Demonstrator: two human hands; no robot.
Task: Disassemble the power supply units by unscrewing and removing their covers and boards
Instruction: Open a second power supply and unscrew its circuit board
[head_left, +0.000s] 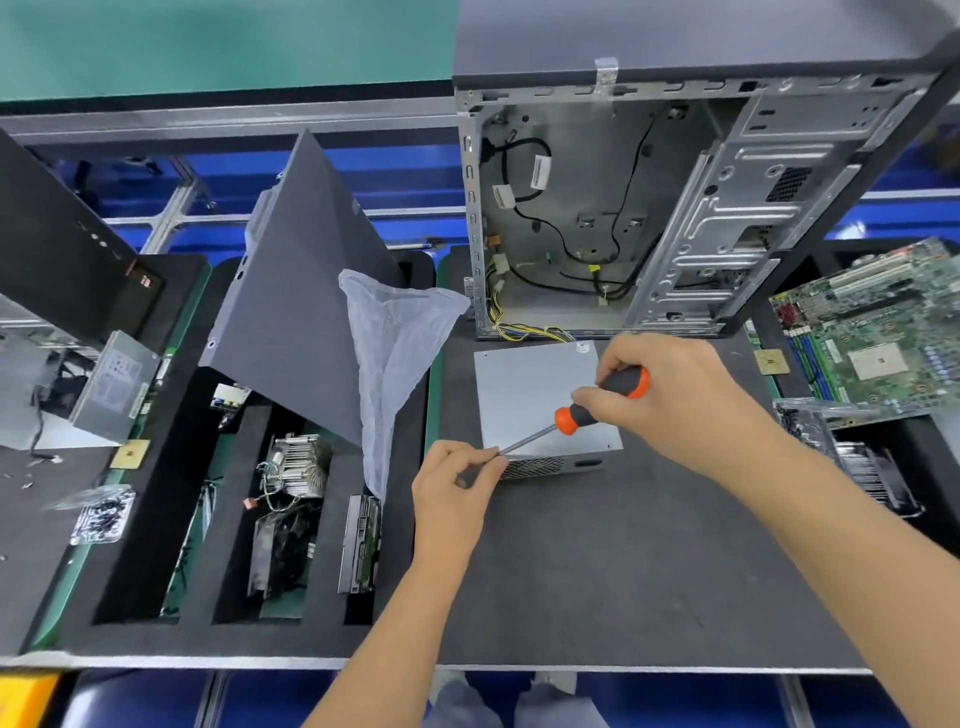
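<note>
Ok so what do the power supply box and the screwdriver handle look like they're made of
Power supply box: likely sheet metal, matte silver-grey, with flat folded faces and a punched vent grille on its near side.
Screwdriver handle: apparently plastic or rubber, black with orange bands, gripped by the right hand; its shaft looks like bare steel.

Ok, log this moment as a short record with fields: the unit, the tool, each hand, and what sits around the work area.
unit: silver power supply unit lying flat on the dark mat, cover on
tool: screwdriver with orange and black handle, tip at the unit's near left corner
right hand: right hand grips the handle
left hand: left hand pinches the shaft near the tip
behind: open computer case, yellow cables trailing toward the unit
right: motherboard
left: foam tray holding a heatsink
</note>
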